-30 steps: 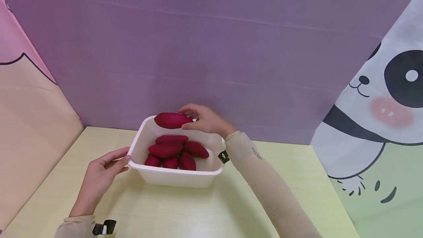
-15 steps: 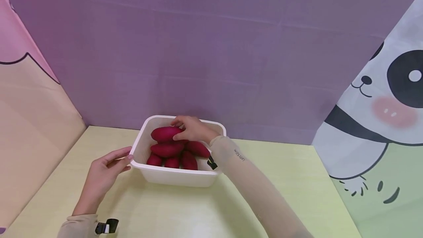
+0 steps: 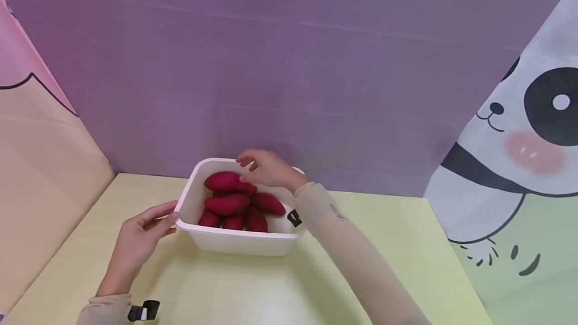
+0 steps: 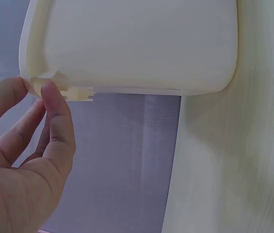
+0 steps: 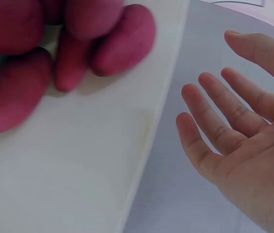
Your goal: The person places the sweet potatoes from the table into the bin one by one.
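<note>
A white plastic basin [image 3: 241,244] stands on the table, holding several dark red sweet potatoes [image 3: 228,204] heaped toward its left side. My left hand [image 3: 141,238] pinches the basin's left rim between thumb and fingers; the left wrist view shows the thumb [image 4: 55,104] bent against the rim corner. Over the basin's back edge is my right hand [image 3: 274,170], its fingers apart and loosely bent. In the right wrist view its palm [image 5: 253,165] shows nothing held. Just left of its thumb in the head view lies the topmost sweet potato [image 3: 222,181].
The pale wood-look table [image 3: 361,245] extends around the basin. Close behind it rises a purple backdrop [image 3: 289,64]. A panda-printed sheet [image 3: 537,164] bounds the right side, and a peach and pink sheet [image 3: 40,174] the left.
My right hand lowered a sweet potato onto the back of the heap, let go of it, and has risen slightly toward the back rim. The left hand has stayed on the rim.
</note>
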{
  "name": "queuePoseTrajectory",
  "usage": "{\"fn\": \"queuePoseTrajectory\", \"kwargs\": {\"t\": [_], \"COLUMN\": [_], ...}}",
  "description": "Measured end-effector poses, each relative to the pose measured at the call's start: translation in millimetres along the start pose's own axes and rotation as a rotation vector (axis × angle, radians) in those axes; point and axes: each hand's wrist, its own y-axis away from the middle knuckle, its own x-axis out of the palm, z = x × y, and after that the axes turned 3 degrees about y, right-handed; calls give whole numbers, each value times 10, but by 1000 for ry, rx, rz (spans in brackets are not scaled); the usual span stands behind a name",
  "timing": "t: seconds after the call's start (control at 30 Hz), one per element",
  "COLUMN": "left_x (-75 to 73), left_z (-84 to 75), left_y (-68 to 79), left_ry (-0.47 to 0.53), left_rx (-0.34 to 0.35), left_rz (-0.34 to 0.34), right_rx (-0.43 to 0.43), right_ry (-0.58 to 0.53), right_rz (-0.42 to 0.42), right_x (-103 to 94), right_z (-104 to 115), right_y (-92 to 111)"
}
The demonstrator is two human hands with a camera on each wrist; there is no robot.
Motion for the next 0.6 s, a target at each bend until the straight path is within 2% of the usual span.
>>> {"fn": "queuePoseTrajectory", "kwargs": {"t": [0.23,0.4,0.5,0.6], "left_x": [19,9,-7,-21], "left_z": [-20,-47,-91,-150], "left_y": [6,50,93,139], "left_ry": [-71,-238,-321,-339], "left_rx": [32,58,78,104], "left_rz": [-10,-61,-116,-154], "right_rx": [-97,-163,-156,-120], "right_ry": [42,52,34,16], "right_rz": [-72,-148,-189,-222], "right_x": [-198,-281,-315,-342], "right_z": [111,92,53,-7], "right_y": [242,476,637,829]}}
